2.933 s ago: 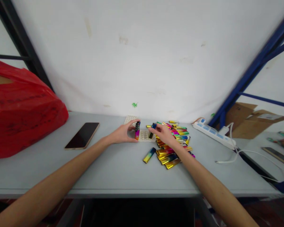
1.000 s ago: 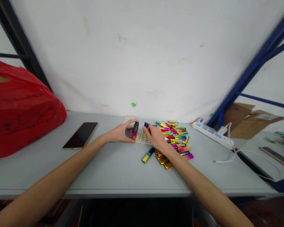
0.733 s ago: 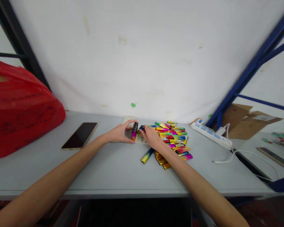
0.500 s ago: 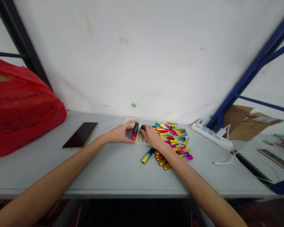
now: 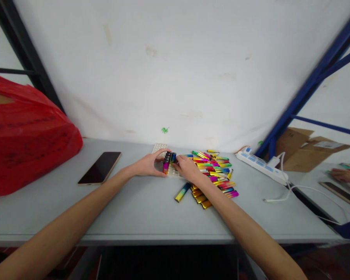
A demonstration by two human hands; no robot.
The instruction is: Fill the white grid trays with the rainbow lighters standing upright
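A short row of lighters (image 5: 166, 165) with black tops and shiny sides stands upright at the left of a white gridded tray (image 5: 175, 172). My left hand (image 5: 149, 164) is curved around this row, thumb at the near end and fingers at the far end, holding it. Just to the right, my right hand (image 5: 186, 167) pinches a dark blue lighter (image 5: 173, 157), upright against the row. Its lower part is hidden by my fingers. Beside my right wrist lies a loose pile of metallic, many-coloured lighters (image 5: 218, 170). One blue-and-yellow lighter (image 5: 182, 192) lies apart in front.
A phone (image 5: 100, 168) lies on the grey table (image 5: 134, 217) at left, near a red plastic bag (image 5: 32, 136). On the right are a white power strip (image 5: 262, 166) with a cable, cardboard boxes (image 5: 306, 151) and another person's hand (image 5: 346, 175).
My right hand has brought the dark blue lighter from a tilt to upright, left against the row. My left hand keeps its hold. The other person's hand has come further into view.
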